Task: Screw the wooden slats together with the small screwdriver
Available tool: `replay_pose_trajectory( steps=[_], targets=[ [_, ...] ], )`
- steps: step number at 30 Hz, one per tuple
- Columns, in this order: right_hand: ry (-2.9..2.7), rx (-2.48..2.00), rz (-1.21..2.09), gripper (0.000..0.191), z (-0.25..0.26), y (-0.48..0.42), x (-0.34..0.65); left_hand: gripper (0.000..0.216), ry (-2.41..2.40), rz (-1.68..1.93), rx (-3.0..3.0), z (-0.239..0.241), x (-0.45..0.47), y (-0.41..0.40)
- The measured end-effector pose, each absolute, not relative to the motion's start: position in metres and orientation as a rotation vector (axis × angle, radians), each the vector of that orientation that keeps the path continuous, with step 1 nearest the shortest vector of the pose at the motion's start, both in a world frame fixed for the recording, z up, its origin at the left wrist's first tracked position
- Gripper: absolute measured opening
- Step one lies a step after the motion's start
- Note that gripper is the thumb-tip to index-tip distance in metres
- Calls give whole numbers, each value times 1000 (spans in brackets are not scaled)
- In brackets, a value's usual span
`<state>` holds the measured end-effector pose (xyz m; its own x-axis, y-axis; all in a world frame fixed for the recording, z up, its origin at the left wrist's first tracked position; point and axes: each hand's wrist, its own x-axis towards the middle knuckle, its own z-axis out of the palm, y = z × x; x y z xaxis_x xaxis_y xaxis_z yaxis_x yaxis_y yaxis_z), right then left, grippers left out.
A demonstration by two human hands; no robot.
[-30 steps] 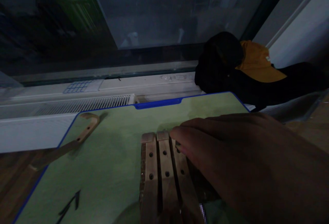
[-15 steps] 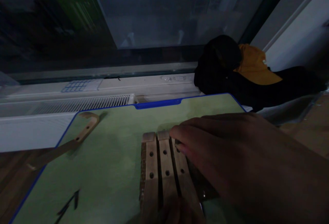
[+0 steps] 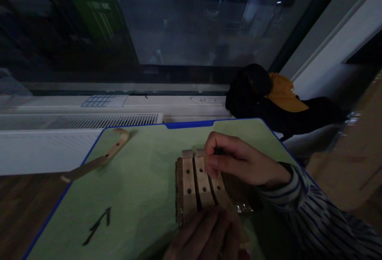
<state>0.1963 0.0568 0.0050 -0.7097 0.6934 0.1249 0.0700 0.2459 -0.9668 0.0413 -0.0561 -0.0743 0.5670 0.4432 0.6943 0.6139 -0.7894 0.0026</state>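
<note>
Three bent wooden strips [image 3: 201, 180] with drilled holes lie side by side on a brown corrugated cardboard block [image 3: 178, 192]. My left hand [image 3: 205, 234] lies across their near part, fingers together and pressed round them. My right hand [image 3: 235, 158] is closed in a pinch at the far end of the right-hand strip, hiding its tip. The hooked tips of the other two strips show. Another bent wooden strip [image 3: 112, 150] with two holes lies apart at the left, its near end jutting past the board's edge. All of this rests on a pale green board [image 3: 143, 164].
The board has a blue rim [image 3: 190, 124] and a black arrow mark [image 3: 98, 226]. Behind it are a white radiator [image 3: 104, 121] and a windowsill [image 3: 167, 102] below a dark window. A black bag or cloth [image 3: 247, 88] and an orange cap [image 3: 285, 92] lie at the back right.
My right hand has drawn back from over the strips, its fingers now curled into a pinch at the right-hand strip's end. More of my left hand shows. The camera view has shifted.
</note>
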Motion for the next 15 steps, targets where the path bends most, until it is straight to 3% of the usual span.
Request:
replay_pose_trajectory(
  steps=[6,15],
  targets=[
    [-1621,-749,1385,27,-22,48,183,24,-812,-1126,-2548,-73,39,-50],
    [-1291,-921,985,30,-38,34,164,29,-760,-1006,-2687,-64,34,-52]
  ],
)
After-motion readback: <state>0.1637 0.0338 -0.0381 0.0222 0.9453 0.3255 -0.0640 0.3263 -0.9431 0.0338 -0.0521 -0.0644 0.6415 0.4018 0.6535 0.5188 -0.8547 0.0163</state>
